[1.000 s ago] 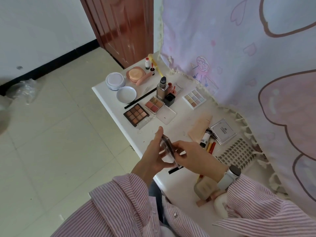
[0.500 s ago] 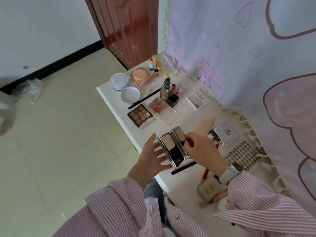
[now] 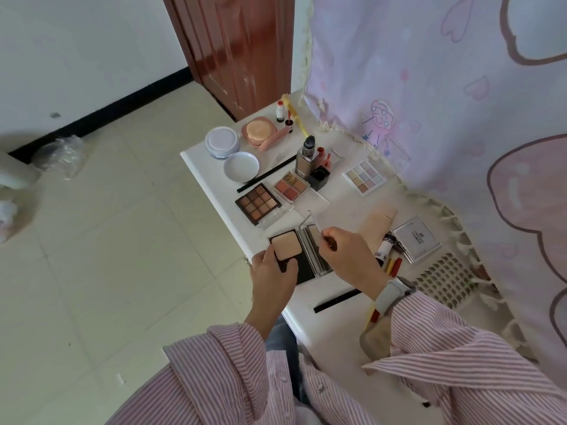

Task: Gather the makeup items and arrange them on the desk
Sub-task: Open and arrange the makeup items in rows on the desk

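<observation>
- The left hand holds the flat black powder case with the beige pan, lying open at the near edge of the white desk, probably to steady it.
- The right hand pinches a thin clear sheet above it.
- Open colour palettes sit further along; tiled floor, pink curtain.

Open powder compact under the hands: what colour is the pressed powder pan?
Pale beige, peachy tone, in the black-cased compact. Head view, the only one.
</observation>
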Available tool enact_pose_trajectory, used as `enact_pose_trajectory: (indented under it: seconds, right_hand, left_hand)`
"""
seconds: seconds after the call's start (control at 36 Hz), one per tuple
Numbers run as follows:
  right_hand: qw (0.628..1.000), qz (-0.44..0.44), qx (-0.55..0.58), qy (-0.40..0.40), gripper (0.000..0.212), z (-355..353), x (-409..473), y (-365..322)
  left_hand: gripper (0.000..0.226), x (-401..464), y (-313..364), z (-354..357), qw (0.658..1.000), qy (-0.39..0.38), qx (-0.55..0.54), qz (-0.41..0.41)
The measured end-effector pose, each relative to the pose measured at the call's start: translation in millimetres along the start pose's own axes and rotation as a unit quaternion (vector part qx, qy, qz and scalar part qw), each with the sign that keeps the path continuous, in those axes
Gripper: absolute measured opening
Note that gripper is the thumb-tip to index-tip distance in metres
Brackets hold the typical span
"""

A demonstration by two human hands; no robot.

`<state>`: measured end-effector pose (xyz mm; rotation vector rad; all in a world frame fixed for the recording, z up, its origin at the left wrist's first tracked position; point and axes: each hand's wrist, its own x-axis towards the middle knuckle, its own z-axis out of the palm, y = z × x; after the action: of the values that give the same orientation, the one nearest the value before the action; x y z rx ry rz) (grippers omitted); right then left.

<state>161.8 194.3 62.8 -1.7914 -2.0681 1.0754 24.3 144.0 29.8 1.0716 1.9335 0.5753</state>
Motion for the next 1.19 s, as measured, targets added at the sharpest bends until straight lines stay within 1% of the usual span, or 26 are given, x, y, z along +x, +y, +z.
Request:
enact_pose_trajectory:
  seconds: [0.14, 0.25, 0.33, 0.36, 0.42, 0.44, 0.47, 0.5, 0.56, 0.64, 0.69, 0.78, 0.83, 0.89, 0.97, 1.03, 1.11, 1.17, 1.19]
  right_hand:
    - [0.998, 0.02, 0.057, -0.007, 0.021, 0, 6, 6]
    - [0.993, 0.04, 0.102, -0.043, 0.021, 0, 10, 13]
    - [0.993, 0.04, 0.106, -0.024, 0.025, -7, 7, 16]
    - [0.996, 0.035, 0.078, 0.004, 0.028, -11, 5, 20]
    - [0.996, 0.014, -0.027, 0.081, 0.031, -22, 4, 31]
    - [0.991, 0.003, -0.089, 0.103, 0.033, -27, 5, 37]
    - [0.983, -0.004, -0.155, 0.1, 0.037, -32, 7, 44]
    - [0.973, -0.002, -0.218, 0.072, 0.043, -38, 11, 49]
    - [0.952, 0.015, -0.306, -0.017, 0.056, -50, 19, 55]
    - [0.923, 0.029, -0.362, -0.13, 0.069, -65, 29, 59]
    - [0.91, 0.017, -0.378, -0.171, 0.07, -70, 34, 61]
    - [0.901, -0.005, -0.394, -0.181, 0.064, -73, 39, 62]
    - [0.885, -0.028, -0.429, -0.178, 0.057, -73, 41, 61]
    - [0.871, -0.048, -0.46, -0.164, 0.055, -73, 42, 63]
    - [0.863, -0.069, -0.48, -0.144, 0.056, -75, 41, 66]
    - [0.859, -0.091, -0.488, -0.127, 0.053, -77, 38, 69]
    - [0.87, -0.112, -0.473, -0.085, 0.036, -78, 32, 75]
    - [0.89, -0.117, -0.439, -0.042, 0.025, -77, 27, 78]
    - [0.905, -0.124, -0.407, -0.006, 0.021, -77, 24, 79]
  left_hand:
    - [0.034, 2, -1, -4, 0.999, -0.003, -0.043, -0.009]
    - [0.034, 3, 0, -6, 0.999, 0.004, -0.047, 0.002]
    - [0.036, 1, -1, -6, 0.999, 0.009, -0.042, 0.009]
    - [0.039, 0, -1, -7, 0.999, 0.012, -0.039, 0.008]
    - [0.041, -2, -2, -7, 0.999, 0.028, -0.026, 0.02]
    - [0.042, -3, -3, -7, 0.999, 0.04, -0.015, 0.03]
    - [0.044, -5, -3, -6, 0.998, 0.051, -0.004, 0.041]
    - [0.044, -6, -3, -6, 0.997, 0.062, 0.006, 0.053]
    - [0.041, -7, -1, -5, 0.993, 0.079, 0.028, 0.081]
    - [0.036, -8, 2, -5, 0.987, 0.095, 0.047, 0.121]
    - [0.034, -8, 4, -5, 0.985, 0.095, 0.049, 0.132]
    - [0.031, -9, 8, -5, 0.983, 0.095, 0.049, 0.146]
    - [0.03, -10, 10, -5, 0.983, 0.092, 0.049, 0.153]
    - [0.03, -11, 12, -5, 0.982, 0.086, 0.052, 0.158]
    - [0.031, -12, 15, -5, 0.982, 0.075, 0.048, 0.164]
    - [0.031, -12, 17, -5, 0.982, 0.071, 0.046, 0.171]
    - [0.031, -12, 20, -6, 0.98, 0.067, 0.042, 0.182]
    - [0.031, -12, 23, -7, 0.98, 0.063, 0.032, 0.187]
    - [0.03, -11, 24, -7, 0.979, 0.063, 0.029, 0.194]
